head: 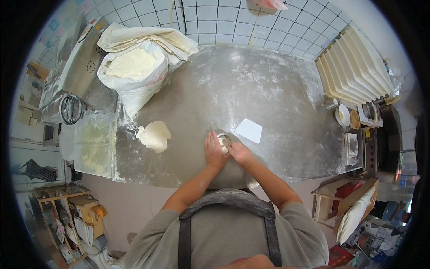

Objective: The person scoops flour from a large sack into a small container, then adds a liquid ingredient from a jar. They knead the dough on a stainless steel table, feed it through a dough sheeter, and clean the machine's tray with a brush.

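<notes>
Close to the front edge of the steel worktop, a small round shiny metal container (222, 142) sits between my hands, with something pale inside it. My left hand (215, 151) lies along its left side, fingers straight and pointing away from me. The fingers of my right hand (241, 154) are curled at its right rim and cover part of it. Whether they also pinch something small, I cannot tell. A white plastic dough scraper (249, 130) lies flat just beyond my right hand. To the left, a heap of flour (154, 136) rests on the worktop (201, 97).
An open flour sack (134, 67) stands at the back left, beside a steel machine (79, 64). Stacked cream trays (354, 69) lean at the back right. Near the right edge are a white bowl (342, 115) and a scale (351, 148). A wooden shelf (62, 198) stands lower left.
</notes>
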Demonstrator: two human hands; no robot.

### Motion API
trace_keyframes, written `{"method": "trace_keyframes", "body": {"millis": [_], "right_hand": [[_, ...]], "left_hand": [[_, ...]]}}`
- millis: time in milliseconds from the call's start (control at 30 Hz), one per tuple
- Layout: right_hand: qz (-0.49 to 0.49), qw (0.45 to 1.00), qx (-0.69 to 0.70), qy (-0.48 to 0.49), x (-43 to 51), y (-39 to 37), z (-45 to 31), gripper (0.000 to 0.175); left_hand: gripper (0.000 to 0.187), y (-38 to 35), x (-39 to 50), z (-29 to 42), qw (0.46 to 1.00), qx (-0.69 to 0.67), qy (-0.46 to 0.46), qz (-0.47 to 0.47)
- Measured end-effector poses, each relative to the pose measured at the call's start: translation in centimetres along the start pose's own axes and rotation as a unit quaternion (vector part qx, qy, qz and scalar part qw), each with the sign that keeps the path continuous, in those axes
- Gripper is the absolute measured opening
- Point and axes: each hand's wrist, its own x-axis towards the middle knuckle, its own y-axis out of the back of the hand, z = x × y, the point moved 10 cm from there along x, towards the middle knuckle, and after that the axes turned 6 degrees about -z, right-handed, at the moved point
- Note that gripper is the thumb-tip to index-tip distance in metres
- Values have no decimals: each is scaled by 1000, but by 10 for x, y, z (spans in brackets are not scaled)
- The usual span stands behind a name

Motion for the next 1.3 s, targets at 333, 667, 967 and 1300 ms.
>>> {"method": "trace_keyframes", "body": {"millis": [333,667,967,1300], "right_hand": [[8,999,-1,-46,0,-2,1,29],[72,996,44,-37,-7,10,2,32],[83,996,27,-5,-2,14,-13,26],[51,998,25,0,-7,8,-14,24]], "left_hand": [[92,35,7,34,958,-44,-275,67],[94,15,3,22,977,-22,-209,24],[74,11,1,15,989,1,-134,58],[79,4,3,9,996,-3,-84,33]]}}
